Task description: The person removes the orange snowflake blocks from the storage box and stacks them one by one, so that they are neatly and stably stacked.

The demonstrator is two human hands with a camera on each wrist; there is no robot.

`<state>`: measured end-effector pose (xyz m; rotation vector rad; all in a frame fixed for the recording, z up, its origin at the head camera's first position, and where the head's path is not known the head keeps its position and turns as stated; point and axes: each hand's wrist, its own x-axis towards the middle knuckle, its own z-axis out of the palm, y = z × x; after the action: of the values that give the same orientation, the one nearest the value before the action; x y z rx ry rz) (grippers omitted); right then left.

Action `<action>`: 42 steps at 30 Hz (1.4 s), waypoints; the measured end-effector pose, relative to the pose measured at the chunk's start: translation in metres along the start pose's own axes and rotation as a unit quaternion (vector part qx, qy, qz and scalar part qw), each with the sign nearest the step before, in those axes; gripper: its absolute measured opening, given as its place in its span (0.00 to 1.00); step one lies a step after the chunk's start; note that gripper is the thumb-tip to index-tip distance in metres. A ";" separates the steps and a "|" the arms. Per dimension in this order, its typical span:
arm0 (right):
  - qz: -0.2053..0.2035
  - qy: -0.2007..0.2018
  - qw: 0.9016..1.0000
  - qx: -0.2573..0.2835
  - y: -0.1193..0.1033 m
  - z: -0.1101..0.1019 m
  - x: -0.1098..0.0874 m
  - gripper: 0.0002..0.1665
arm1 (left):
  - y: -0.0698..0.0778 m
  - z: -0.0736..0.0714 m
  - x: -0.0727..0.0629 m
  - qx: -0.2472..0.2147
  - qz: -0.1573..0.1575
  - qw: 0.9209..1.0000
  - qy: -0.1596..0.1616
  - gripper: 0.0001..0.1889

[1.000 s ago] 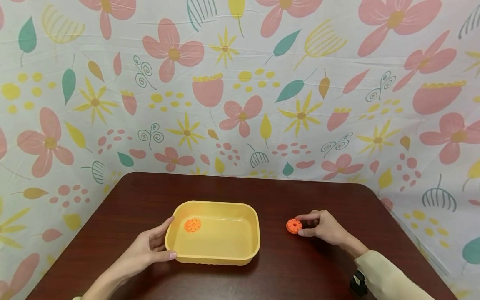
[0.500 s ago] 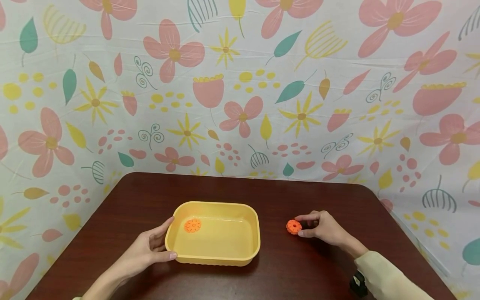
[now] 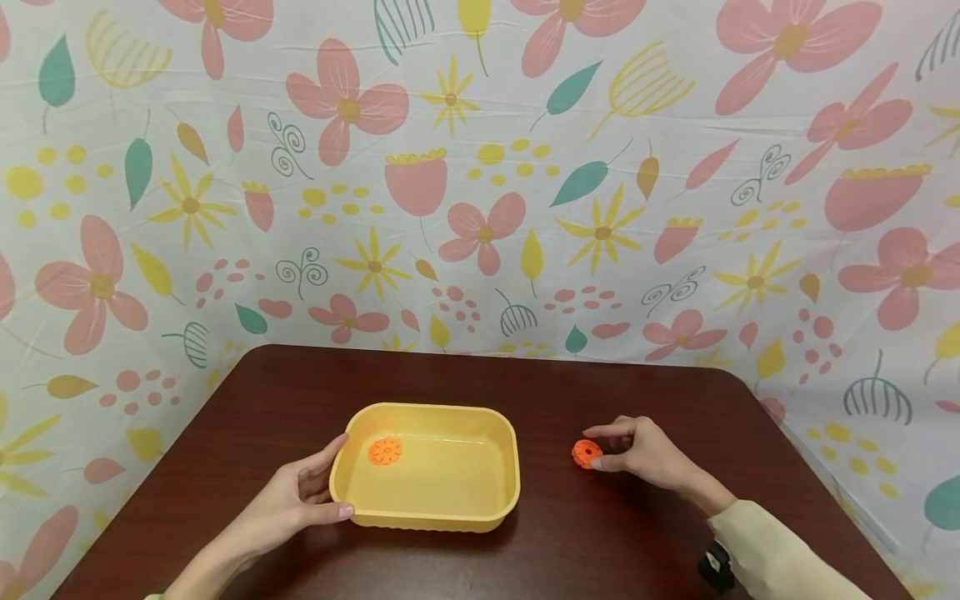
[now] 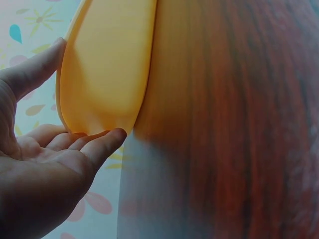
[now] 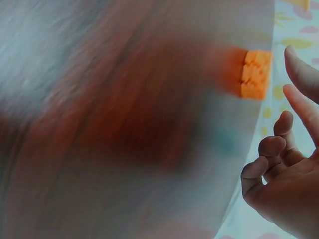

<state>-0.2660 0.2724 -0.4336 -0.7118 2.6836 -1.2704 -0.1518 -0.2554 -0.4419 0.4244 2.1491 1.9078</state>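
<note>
A yellow rectangular tray (image 3: 442, 487) lies on the table, and one flat orange notched disc (image 3: 386, 451) rests inside near its left end. My left hand (image 3: 281, 504) grips the tray's left end, with thumb and fingers spread around its corners; the left wrist view shows the tray's end (image 4: 107, 64) between them. To the right of the tray stands a short stack of orange notched discs (image 3: 585, 455). Beside it, my right hand (image 3: 648, 454) has thumb and index finger parted. In the right wrist view the fingertips stand apart from the stack (image 5: 256, 75).
The dark brown wooden table (image 3: 495, 379) has rounded far corners. Behind it hangs a white cloth (image 3: 480, 317) printed with flowers and leaves. A black band (image 3: 716, 567) sits at the right sleeve (image 3: 772, 550).
My right hand's fingers have loosened from the stack of orange discs, the index finger lifting away from it. The left hand and the tray have stayed in place.
</note>
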 end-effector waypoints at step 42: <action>-0.151 -0.149 0.975 -0.064 -0.151 0.100 0.083 0.23 | 0.003 -0.003 0.001 -0.006 0.010 1.000 -0.014 0.52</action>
<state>-0.2562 0.0821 -0.3756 -1.2574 2.4923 -0.9519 -0.1533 -0.2573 -0.4381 0.4695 2.1233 1.9126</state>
